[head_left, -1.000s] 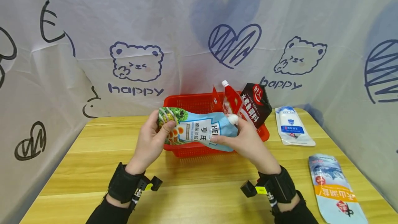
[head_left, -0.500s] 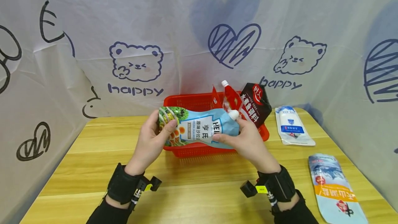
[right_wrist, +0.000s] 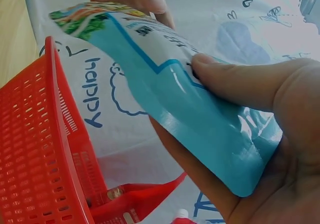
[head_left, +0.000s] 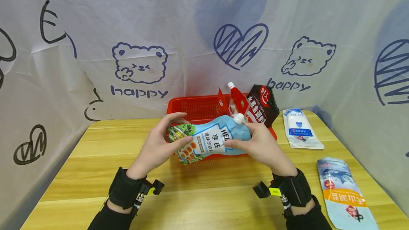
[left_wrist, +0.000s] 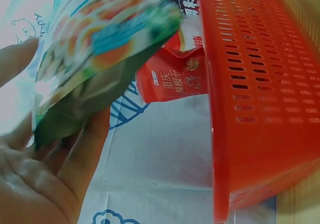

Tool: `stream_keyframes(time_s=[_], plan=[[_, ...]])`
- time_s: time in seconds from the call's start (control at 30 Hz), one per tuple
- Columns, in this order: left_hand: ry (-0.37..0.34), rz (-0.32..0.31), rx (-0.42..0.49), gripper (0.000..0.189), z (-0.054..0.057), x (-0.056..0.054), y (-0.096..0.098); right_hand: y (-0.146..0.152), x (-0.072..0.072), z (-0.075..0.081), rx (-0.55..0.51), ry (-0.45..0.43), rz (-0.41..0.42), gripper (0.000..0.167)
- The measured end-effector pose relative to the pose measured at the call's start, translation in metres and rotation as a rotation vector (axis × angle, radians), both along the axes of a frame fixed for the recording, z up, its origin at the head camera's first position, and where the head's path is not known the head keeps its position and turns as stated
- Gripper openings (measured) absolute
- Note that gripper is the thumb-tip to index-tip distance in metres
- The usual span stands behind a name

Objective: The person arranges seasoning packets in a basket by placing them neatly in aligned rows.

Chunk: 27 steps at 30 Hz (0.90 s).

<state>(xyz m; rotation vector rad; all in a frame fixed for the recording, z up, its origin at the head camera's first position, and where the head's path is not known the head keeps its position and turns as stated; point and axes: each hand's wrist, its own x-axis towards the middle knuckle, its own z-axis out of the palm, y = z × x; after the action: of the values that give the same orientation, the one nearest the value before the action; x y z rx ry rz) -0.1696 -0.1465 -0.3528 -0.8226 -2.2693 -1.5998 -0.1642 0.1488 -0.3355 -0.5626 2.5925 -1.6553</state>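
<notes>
A light-blue spouted pouch of salad dressing (head_left: 209, 139) with a white cap lies sideways in the air before the red basket (head_left: 188, 98). At its capped end my right hand (head_left: 263, 148) holds it, thumb (right_wrist: 235, 81) across the front and fingers behind. My left hand (head_left: 156, 144) is at the picture-printed bottom end with thumb and fingers spread apart. In the left wrist view its thumb (left_wrist: 17, 58) stands off the pouch, while the other fingers are partly hidden behind it.
Inside the basket stand a red packet (head_left: 222, 105), a red pouch with a white cap (head_left: 238, 100) and a black seasoning pouch (head_left: 263, 104). On the table's right side lie a white-and-blue bag (head_left: 299, 129) and a blue-and-orange bag (head_left: 343, 194). A printed cloth (head_left: 191, 17) hangs behind.
The pouch's bottom end has dipped and the whole pouch has shifted slightly right with my right hand. My left hand's fingers have spread and loosened from it.
</notes>
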Motion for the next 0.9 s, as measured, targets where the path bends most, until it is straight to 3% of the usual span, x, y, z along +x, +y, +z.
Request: stream_keyframes(time_s=[0.3,0.63,0.9], plan=[[-0.027,-0.009,-0.139,0.035,-0.0026,0.0009,0.0023,-0.0008,0.0003,0.001,0.086,-0.016,0.025,0.039],[0.029,0.012,-0.136,0.031,-0.0044,0.0013,0.0052,-0.0039,-0.0005,-0.0017,0.022,-0.009,0.001,0.041],[0.026,0.015,-0.076,0.03,-0.0044,0.0012,0.0061,-0.0044,0.0042,-0.0006,-0.057,0.054,-0.056,0.044]])
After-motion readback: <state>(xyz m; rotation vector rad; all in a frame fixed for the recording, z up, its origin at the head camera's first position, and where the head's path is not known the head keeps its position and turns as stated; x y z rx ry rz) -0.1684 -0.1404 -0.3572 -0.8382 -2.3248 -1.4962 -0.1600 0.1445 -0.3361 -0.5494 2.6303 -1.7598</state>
